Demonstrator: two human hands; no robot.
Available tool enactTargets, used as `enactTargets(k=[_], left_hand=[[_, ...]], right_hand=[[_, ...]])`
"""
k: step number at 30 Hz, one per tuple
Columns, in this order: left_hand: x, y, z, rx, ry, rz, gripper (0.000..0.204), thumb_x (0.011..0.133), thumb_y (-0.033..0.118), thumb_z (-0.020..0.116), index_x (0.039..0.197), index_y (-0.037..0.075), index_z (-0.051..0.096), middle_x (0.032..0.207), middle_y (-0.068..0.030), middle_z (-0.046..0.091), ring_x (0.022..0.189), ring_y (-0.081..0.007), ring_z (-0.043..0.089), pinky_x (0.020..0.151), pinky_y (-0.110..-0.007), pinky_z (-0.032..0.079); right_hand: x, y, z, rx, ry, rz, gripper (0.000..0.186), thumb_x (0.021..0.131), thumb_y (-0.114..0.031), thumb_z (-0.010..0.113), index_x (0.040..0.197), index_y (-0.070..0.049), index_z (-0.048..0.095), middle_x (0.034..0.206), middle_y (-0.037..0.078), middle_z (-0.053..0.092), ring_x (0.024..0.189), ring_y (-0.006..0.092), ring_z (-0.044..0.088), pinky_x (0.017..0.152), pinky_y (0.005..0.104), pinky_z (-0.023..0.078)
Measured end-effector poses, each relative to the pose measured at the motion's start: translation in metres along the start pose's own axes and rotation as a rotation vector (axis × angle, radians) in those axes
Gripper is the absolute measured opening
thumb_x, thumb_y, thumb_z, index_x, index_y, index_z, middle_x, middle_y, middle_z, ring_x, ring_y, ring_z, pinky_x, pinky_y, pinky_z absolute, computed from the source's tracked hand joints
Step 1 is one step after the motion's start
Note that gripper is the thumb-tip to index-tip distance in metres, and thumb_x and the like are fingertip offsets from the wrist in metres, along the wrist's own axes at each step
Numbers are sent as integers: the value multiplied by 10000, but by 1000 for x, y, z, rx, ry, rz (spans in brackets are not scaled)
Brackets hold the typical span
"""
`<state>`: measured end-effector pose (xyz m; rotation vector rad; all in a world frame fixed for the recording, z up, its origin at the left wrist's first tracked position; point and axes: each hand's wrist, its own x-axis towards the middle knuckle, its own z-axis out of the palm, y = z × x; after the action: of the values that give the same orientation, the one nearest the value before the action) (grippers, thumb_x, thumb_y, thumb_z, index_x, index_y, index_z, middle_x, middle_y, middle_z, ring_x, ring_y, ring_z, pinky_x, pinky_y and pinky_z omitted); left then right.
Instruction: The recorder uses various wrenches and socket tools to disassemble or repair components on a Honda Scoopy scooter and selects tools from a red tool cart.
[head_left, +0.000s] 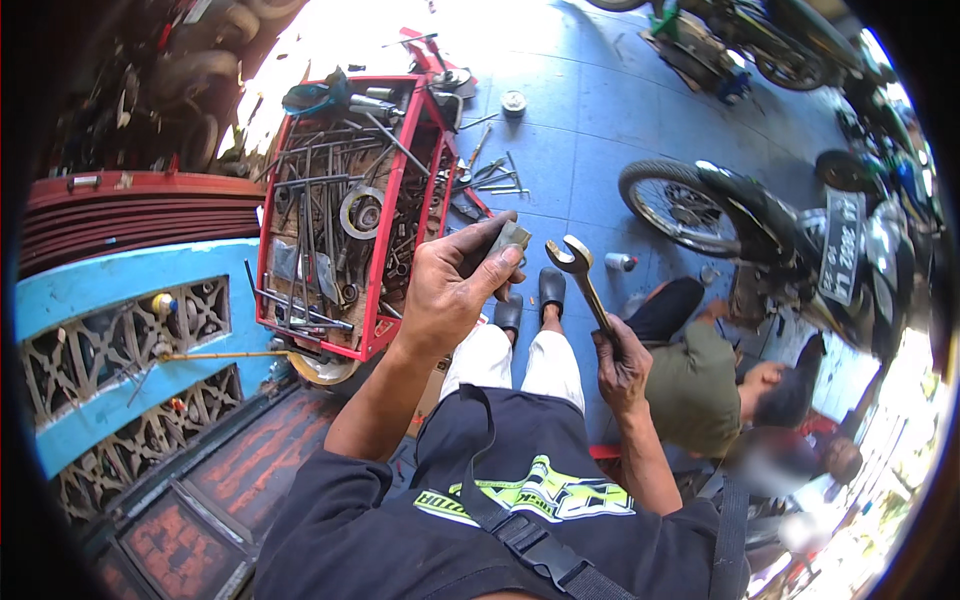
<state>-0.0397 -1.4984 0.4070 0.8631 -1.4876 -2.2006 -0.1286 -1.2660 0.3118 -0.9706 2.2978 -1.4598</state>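
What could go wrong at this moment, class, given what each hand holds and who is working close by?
1. The right hand holds the open-ended spanner only by its lower end; if that grip slips, it could fall onto the person's shoes or the co-worker crouched alongside.
2. The left hand pinches a small metal part at the fingertips; dropped, it may be hard to find among the loose tools on the floor.
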Motion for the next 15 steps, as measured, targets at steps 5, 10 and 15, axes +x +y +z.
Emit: enactTargets(k=[5,10,15], left_hand=[[-38,17,39,203,-208,109,371,843,76,654,1183,-47,569,908,-60,598,695,-79,572,591,-201,460],[-72,6,78,446,-475,163,336,884,65,592,1206,-27,562,892,-53,565,647,-76,553,574,-205,445],[-114,-33,130,144,-761,-6,344,921,63,540,1250,-35,518,861,-51,578,574,-82,531,526,-217,448]], right_hand=[[-44,-48,-41,-190,145,-110,333,772,8,676,1097,-20,606,727,103,589,578,196,560,542,302,453],[-109,-63,-73,-425,327,-65,416,739,-37,706,1145,-73,618,697,77,557,563,214,553,511,331,444],[-195,-68,-97,-485,504,62,435,739,-47,700,1163,-95,619,703,60,535,564,207,537,500,323,439]])
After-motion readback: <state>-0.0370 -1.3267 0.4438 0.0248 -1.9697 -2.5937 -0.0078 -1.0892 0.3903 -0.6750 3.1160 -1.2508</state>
